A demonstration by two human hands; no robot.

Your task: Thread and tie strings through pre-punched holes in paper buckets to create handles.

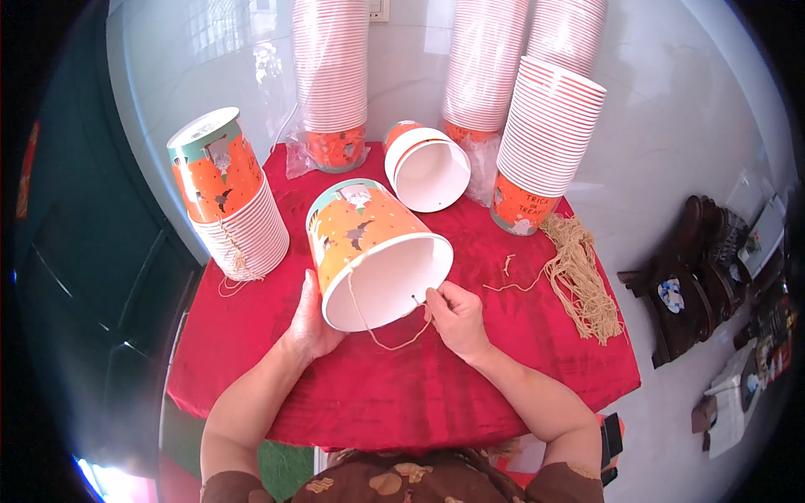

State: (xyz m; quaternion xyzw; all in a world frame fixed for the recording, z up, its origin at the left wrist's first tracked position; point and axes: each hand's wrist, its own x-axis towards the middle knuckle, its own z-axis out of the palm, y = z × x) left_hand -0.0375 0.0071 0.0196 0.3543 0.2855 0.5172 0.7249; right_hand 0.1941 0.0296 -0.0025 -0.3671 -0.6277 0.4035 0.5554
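Note:
An orange paper bucket (369, 226) with a green base and printed figures lies tipped over the table, its white inside facing me. My left hand (314, 323) is wrapped round its lower left side, thumb up along the wall. A thin beige twine (392, 347) comes from the left part of the rim and hangs in a loop below the opening. At the right of the rim, beside a small dark hole, my right hand (457, 318) pinches the twine's other end between thumb and fingertips. Whether the end passes through the hole I cannot tell.
A red-clothed table (377, 394) bears several bucket stacks. One inverted stack (243, 230), with twine on it, stands left; an unwrapped stack (549, 126) stands right. Plastic-wrapped stacks (331, 75) line the wall. Loose buckets (430, 172) lie behind mine. A twine bundle (579, 281) rests at right.

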